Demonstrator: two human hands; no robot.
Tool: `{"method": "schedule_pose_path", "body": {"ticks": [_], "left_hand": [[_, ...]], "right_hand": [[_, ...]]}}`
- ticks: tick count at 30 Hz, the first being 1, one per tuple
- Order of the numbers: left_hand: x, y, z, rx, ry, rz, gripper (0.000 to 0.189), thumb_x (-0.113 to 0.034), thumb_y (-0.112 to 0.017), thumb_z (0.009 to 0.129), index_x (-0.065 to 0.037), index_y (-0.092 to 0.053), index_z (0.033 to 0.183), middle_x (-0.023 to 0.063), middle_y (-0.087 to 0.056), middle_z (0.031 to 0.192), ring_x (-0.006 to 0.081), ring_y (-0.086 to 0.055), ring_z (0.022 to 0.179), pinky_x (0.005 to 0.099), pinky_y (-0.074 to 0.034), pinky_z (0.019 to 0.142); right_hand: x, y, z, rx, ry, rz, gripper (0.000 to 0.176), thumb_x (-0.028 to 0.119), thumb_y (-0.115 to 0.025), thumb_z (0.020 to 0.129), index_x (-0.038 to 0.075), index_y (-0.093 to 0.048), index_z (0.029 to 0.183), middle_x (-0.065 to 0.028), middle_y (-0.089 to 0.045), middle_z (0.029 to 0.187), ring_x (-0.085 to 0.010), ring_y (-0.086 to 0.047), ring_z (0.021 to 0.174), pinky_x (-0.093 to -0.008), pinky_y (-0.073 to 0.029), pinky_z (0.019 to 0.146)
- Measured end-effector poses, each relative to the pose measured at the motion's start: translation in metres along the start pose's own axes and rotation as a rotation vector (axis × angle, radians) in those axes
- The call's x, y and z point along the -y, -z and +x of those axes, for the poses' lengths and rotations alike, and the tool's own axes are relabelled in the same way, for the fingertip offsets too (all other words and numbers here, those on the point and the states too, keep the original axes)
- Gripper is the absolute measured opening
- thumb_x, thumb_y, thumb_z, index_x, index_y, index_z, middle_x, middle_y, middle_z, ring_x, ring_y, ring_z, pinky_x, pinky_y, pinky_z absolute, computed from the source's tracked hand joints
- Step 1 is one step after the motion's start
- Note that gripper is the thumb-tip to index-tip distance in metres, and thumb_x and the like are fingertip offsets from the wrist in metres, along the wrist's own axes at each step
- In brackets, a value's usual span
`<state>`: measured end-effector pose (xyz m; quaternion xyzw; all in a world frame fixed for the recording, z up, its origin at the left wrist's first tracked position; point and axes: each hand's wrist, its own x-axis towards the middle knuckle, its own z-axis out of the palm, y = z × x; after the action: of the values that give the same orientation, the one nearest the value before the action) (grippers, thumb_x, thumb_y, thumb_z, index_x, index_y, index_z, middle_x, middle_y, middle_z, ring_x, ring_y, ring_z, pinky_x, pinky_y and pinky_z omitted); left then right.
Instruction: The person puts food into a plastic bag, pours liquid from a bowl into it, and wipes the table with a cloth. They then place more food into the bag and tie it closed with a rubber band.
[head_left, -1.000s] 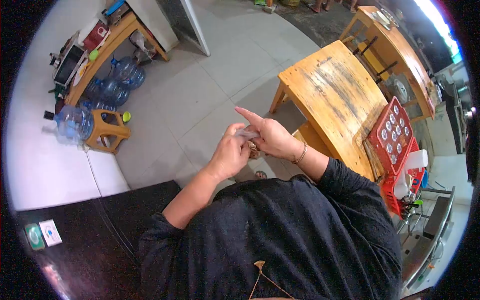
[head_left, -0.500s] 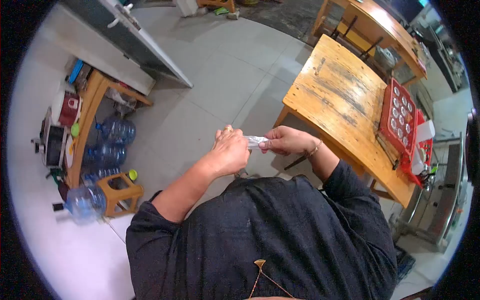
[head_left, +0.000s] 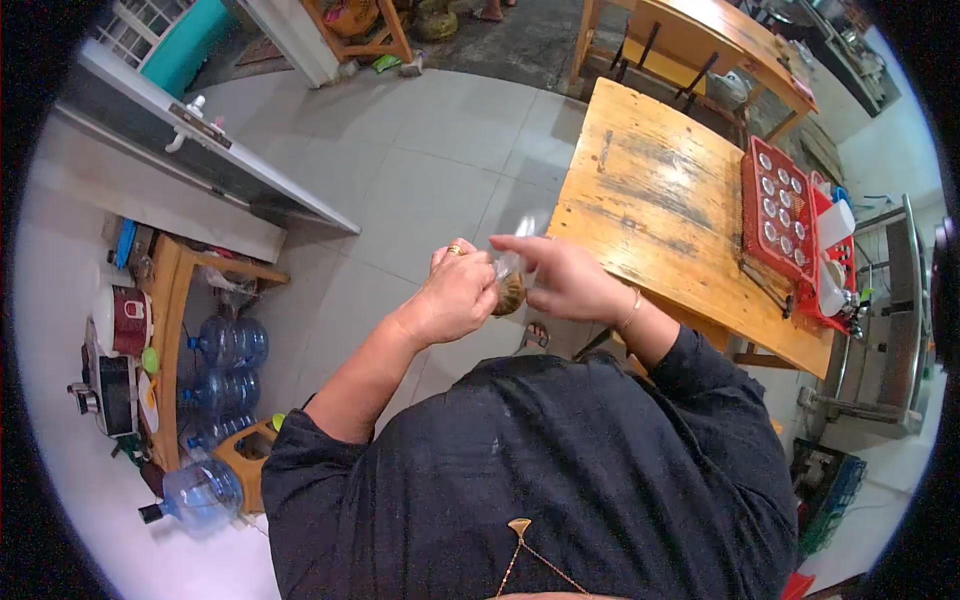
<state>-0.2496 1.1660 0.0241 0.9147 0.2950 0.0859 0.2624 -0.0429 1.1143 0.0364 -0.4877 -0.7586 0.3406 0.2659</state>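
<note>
A small clear plastic bag (head_left: 510,290) with something brownish-green in its lower part hangs in front of my body. My left hand (head_left: 455,295) is closed on the bag near its neck, fingers wrapped and a ring showing. The bag's pale upper end sticks up past the fingers and is blurred. Close beside it on the right is my right hand (head_left: 572,282), its index finger stretched out across the bag's top and its thumb apart below. I see nothing clearly gripped in that hand.
To the right stands a wooden table (head_left: 640,200) with a red crate (head_left: 780,215) of round-topped items. Several blue water bottles (head_left: 232,343) and a stool (head_left: 245,460) are at the left. An open door (head_left: 215,140) juts in at upper left.
The bag was stretched level between both hands; now its filled part hangs down in view. My right hand has loosened, its index finger extending over the top. The camera view has shifted somewhat.
</note>
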Motion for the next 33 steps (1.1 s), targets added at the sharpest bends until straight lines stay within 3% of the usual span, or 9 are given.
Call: {"method": "schedule_pose_path", "body": {"ticks": [2,5,8,12,16,20,22,30,33], "left_hand": [[0.000,0.010,0.011,0.022,0.017,0.014,0.013,-0.013,-0.054,0.080,-0.004,-0.059,0.070,0.0091,-0.056,0.084,0.0303,-0.049,0.095,0.0451,-0.036,0.086],[-0.001,0.009,0.024,0.014,0.036,0.038,0.012,-0.012,-0.054,0.080,-0.005,-0.059,0.071,0.0088,-0.056,0.085,0.0299,-0.049,0.094,0.0449,-0.036,0.086],[-0.004,0.003,0.034,-0.021,-0.001,0.081,0.010,-0.010,-0.055,0.079,-0.005,-0.059,0.072,0.0096,-0.055,0.088,0.0305,-0.048,0.098,0.0493,-0.034,0.091],[-0.011,0.004,0.045,-0.089,-0.067,0.286,0.010,-0.012,-0.055,0.081,-0.003,-0.059,0.081,0.0113,-0.052,0.094,0.0319,-0.047,0.109,0.0582,-0.027,0.101],[-0.009,-0.015,0.048,-0.175,0.006,0.134,0.009,-0.010,-0.057,0.079,-0.003,-0.062,0.082,0.0116,-0.051,0.102,0.0321,-0.046,0.114,0.0642,-0.019,0.104],[0.009,-0.017,0.051,-0.197,0.063,-0.195,0.006,-0.008,-0.060,0.078,-0.005,-0.063,0.082,0.0105,-0.053,0.116,0.0288,-0.050,0.108,0.0559,-0.026,0.100],[0.007,-0.009,0.049,-0.382,-0.110,-0.134,0.008,-0.006,-0.059,0.078,-0.005,-0.062,0.085,0.0114,-0.057,0.114,0.0290,-0.053,0.103,0.0504,-0.031,0.097],[0.033,0.004,0.035,-0.205,-0.216,-0.060,0.006,-0.006,-0.053,0.082,-0.004,-0.058,0.084,0.0119,-0.056,0.092,0.0307,-0.053,0.095,0.0425,-0.037,0.087],[0.039,0.011,0.030,-0.070,-0.169,-0.047,0.006,-0.007,-0.051,0.084,-0.002,-0.055,0.084,0.0149,-0.054,0.086,0.0355,-0.054,0.089,0.0445,-0.041,0.080]], "right_hand": [[-0.021,-0.012,0.003,-0.192,0.115,-0.376,0.032,0.013,-0.060,0.079,0.005,-0.062,0.110,-0.0096,-0.065,0.080,-0.0317,-0.058,0.090,-0.0406,-0.045,0.081],[-0.033,0.004,0.010,0.026,0.006,-0.483,0.018,0.022,-0.060,0.087,0.005,-0.064,0.086,-0.0087,-0.055,0.068,-0.0207,-0.055,0.071,-0.0316,-0.047,0.068],[-0.021,0.041,0.020,0.396,-0.457,0.597,0.038,0.032,-0.051,0.095,0.005,-0.057,0.070,-0.0022,-0.049,0.059,-0.0148,-0.052,0.061,-0.0295,-0.046,0.060],[-0.061,0.029,0.035,0.260,-0.640,1.294,0.040,0.037,-0.045,0.099,0.007,-0.054,0.075,0.0024,-0.041,0.057,-0.0117,-0.044,0.051,-0.0321,-0.049,0.055],[-0.047,0.025,0.046,0.234,-0.735,1.643,0.031,0.032,-0.041,0.101,0.006,-0.051,0.087,0.0049,-0.033,0.057,-0.0109,-0.035,0.048,-0.0283,-0.035,0.045],[-0.029,0.017,0.045,0.231,-0.700,1.698,0.031,0.033,-0.039,0.100,0.007,-0.050,0.087,0.0041,-0.036,0.058,-0.0111,-0.035,0.048,-0.0263,-0.028,0.043],[-0.017,0.018,0.042,0.172,-0.747,1.670,0.031,0.033,-0.039,0.100,0.008,-0.050,0.087,0.0028,-0.040,0.058,-0.0110,-0.038,0.047,-0.0250,-0.030,0.041],[-0.004,-0.009,0.042,0.011,-0.802,1.466,0.031,0.035,-0.042,0.100,0.008,-0.050,0.086,0.0043,-0.038,0.058,-0.0079,-0.035,0.046,-0.0230,-0.028,0.040],[-0.012,-0.013,0.041,0.046,-0.735,1.730,0.029,0.032,-0.046,0.099,0.006,-0.052,0.091,0.0071,-0.034,0.060,-0.0046,-0.030,0.047,-0.0208,-0.026,0.041]]}}
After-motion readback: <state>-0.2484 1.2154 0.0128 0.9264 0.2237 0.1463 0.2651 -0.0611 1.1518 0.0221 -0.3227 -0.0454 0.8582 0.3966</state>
